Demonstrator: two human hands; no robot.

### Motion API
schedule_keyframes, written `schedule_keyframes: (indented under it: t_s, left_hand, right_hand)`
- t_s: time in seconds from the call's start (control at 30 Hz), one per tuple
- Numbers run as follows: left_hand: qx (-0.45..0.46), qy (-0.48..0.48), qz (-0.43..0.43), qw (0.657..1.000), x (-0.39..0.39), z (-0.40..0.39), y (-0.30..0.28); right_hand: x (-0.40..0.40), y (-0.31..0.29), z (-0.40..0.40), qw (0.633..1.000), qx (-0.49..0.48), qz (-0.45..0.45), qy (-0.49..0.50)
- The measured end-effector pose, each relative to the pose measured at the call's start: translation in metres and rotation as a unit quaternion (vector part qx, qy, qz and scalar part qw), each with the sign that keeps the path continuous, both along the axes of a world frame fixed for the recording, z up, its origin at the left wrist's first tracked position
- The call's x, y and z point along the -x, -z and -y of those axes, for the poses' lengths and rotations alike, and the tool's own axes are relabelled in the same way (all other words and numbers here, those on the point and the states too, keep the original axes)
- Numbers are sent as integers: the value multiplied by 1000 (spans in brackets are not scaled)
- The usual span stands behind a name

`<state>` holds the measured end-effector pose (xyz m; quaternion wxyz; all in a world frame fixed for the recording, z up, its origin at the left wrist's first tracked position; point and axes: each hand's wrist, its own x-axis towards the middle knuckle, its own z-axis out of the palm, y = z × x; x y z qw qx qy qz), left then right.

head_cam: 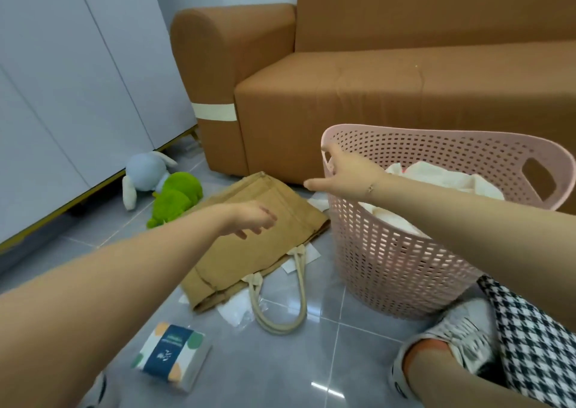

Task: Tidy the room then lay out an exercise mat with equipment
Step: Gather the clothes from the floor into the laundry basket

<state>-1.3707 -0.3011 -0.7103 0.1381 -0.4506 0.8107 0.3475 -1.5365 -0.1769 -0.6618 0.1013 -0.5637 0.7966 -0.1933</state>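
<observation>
A tan tote bag with cream handles lies flat on the grey tiled floor, over some white papers. My left hand hovers above it, fingers apart and holding nothing. My right hand reaches past the left rim of a pink perforated laundry basket, fingers spread and empty. White cloth lies inside the basket. A tissue pack lies on the floor near me.
A blue bunny plush and a green plush lie by the white cabinet at the left. A brown sofa stands behind the basket. My shoe and a checkered garment are at the lower right.
</observation>
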Motion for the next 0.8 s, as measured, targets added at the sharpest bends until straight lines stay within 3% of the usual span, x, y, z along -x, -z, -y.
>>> schedule_keyframes:
  t_s: [0.07,0.13,0.3,0.4,0.53,0.67,0.7,0.8]
  left_hand:
    - [19,38,38,998,-14,3,29]
    - [35,69,59,995,-23,8,61]
    - [69,109,60,990,-39,23,139]
    - [145,141,46,978,-43,33,167]
    - [196,144,84,966,-43,44,191]
    - [216,175,130,952,-46,46,205]
    - [216,174,143,950,-49,47,208]
    - [231,166,139,949,-60,51,217]
  right_hand:
    - [-16,21,7,981,-72,-182,11]
    - [-21,39,6,942,-82,-325,28]
    - [-5,47,16,950,-45,-307,47]
    - [14,51,19,928,-48,-366,49]
    - [45,55,1,854,-92,-512,25]
    - [49,60,-8,746,-157,-647,-29]
    - [45,61,-6,740,-168,-651,-32]
    - [31,78,3,774,-215,-590,-73]
